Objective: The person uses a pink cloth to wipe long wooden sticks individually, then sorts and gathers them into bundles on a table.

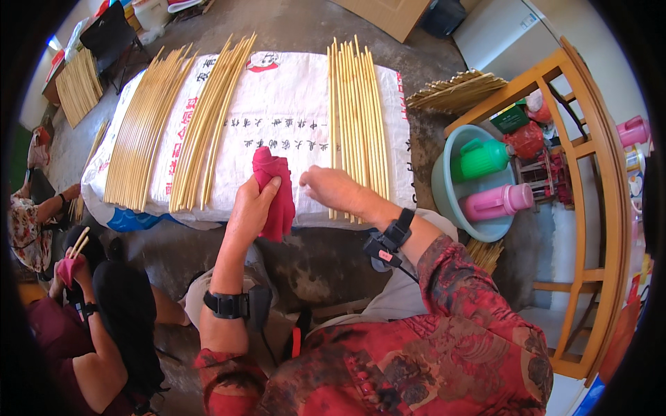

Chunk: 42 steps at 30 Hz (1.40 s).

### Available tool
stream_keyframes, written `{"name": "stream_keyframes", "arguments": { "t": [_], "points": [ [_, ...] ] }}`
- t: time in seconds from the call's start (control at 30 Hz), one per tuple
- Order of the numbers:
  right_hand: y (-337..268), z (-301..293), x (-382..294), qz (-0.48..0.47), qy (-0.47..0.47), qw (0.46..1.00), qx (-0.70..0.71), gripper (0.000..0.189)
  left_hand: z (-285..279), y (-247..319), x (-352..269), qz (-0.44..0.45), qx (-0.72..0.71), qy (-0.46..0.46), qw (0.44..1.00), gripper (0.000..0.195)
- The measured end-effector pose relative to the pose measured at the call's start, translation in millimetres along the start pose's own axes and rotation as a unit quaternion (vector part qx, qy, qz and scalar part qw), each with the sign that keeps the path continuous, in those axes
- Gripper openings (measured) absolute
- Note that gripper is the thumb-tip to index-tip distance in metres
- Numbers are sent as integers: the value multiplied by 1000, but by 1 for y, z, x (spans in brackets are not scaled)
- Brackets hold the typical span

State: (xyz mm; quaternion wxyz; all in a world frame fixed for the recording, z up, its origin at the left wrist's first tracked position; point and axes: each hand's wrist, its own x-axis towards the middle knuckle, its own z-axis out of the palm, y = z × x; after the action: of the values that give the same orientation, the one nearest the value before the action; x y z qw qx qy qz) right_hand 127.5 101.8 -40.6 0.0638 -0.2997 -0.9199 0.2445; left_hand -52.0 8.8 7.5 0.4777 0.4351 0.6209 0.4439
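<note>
My left hand grips a folded red cloth at the near edge of the covered table. Just right of the cloth, my right hand hovers with its fingers curled; no object shows in it, and the palm is hidden. Beneath both lies a white woven sack bearing printed writing. Close to my right wrist is a row of thin, peeled wooden sticks. Left of the cloth lies a second bunch of sticks, and farther left a wide row of sticks.
On the right, a light blue basin holds a green thermos and a pink thermos, beside a wooden frame. A stick bundle lies behind. At left, another person's hands hold sticks and a red cloth.
</note>
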Motion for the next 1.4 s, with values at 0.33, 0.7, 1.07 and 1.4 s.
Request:
{"name": "stream_keyframes", "arguments": {
  "t": [0.33, 0.7, 1.07, 1.4],
  "points": [
    [14, 0, 6, 75, 31, 997, -17, 19, -2, 24, -2, -41, -208, -39, 977, 31],
    [-7, 13, 61, -119, 110, 950, 267, 32, -5, 19, -5, 64, -220, -31, 973, 42],
    [-50, 95, 179, -70, 47, 990, 114, 26, -32, 30, -31, 180, -279, 40, 942, 44],
    [-34, 98, 182, 17, 33, 992, 123, 27, -39, 25, -27, 159, -296, 74, 939, 43]
  ]
}}
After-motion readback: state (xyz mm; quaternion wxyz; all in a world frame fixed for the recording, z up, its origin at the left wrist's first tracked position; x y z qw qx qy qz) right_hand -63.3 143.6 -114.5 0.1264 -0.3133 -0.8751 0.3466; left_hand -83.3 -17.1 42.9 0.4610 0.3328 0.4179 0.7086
